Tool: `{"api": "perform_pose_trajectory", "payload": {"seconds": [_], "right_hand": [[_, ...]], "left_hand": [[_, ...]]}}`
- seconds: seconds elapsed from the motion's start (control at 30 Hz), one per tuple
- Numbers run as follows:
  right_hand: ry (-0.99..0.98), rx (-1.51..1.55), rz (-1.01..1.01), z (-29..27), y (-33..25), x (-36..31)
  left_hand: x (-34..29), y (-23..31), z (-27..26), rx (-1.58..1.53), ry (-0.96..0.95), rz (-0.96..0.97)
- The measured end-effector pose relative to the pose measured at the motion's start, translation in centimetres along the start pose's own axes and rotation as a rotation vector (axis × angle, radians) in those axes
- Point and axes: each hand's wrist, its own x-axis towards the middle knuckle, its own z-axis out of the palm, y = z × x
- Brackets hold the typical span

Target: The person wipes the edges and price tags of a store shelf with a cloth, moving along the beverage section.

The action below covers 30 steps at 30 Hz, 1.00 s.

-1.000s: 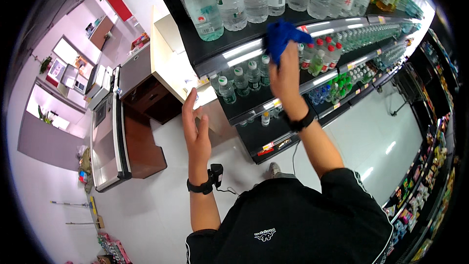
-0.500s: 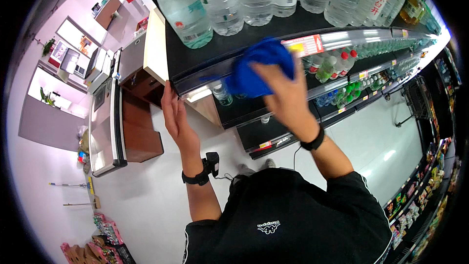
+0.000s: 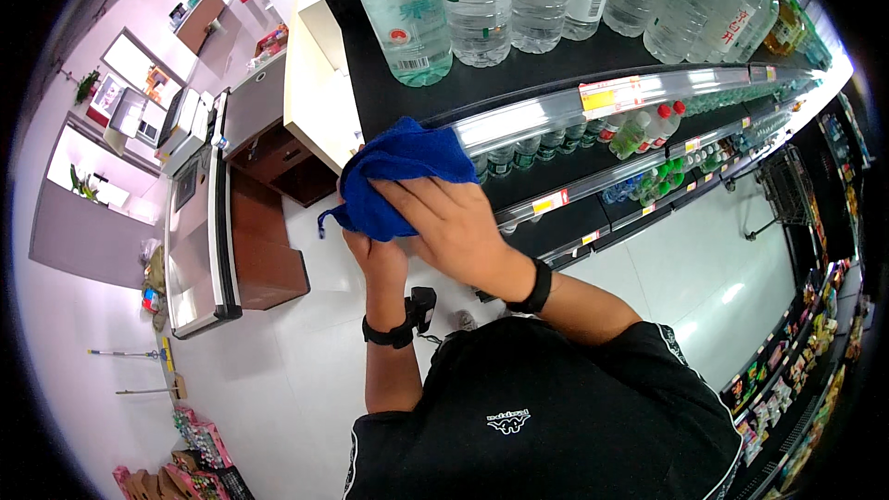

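Observation:
A blue cloth lies bunched over the left end of the shelf's front edge. My right hand grips it and presses it there, fingers pointing left. Just below, my left hand is raised beside the same shelf corner. The cloth covers its fingers, so I cannot see whether they hold anything. A clear price strip runs along the shelf edge to the right of the cloth, with a red and white price label on it. Several large water bottles, the nearest a greenish one, stand on the black shelf above.
Lower shelves hold small bottles, some with red caps and others with green ones. A brown and white counter stands to the left. Shelves of packaged goods line the right side, near a dark shopping cart.
My right hand has slid the blue cloth left along the shelf edge to the corner, where it now overlaps my left hand. The view has shifted slightly.

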Motion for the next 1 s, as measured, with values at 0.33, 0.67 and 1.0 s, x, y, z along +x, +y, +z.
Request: {"api": "perform_pose_trajectory", "payload": {"seconds": [0.33, 0.67, 1.0], "right_hand": [[0.368, -0.462, 0.211, -10.5, 10.1, -3.4], [-0.088, -0.150, 0.075, -0.2, -0.9, -0.9], [0.398, -0.584, 0.265, -12.0, 10.9, -3.9]], "left_hand": [[2.0, 2.3, 0.3, 0.252, -0.145, 0.053], [2.1, 0.9, 0.3, 0.197, -0.104, 0.092], [3.9, 2.8, 1.0, 0.145, -0.161, 0.116]]}}
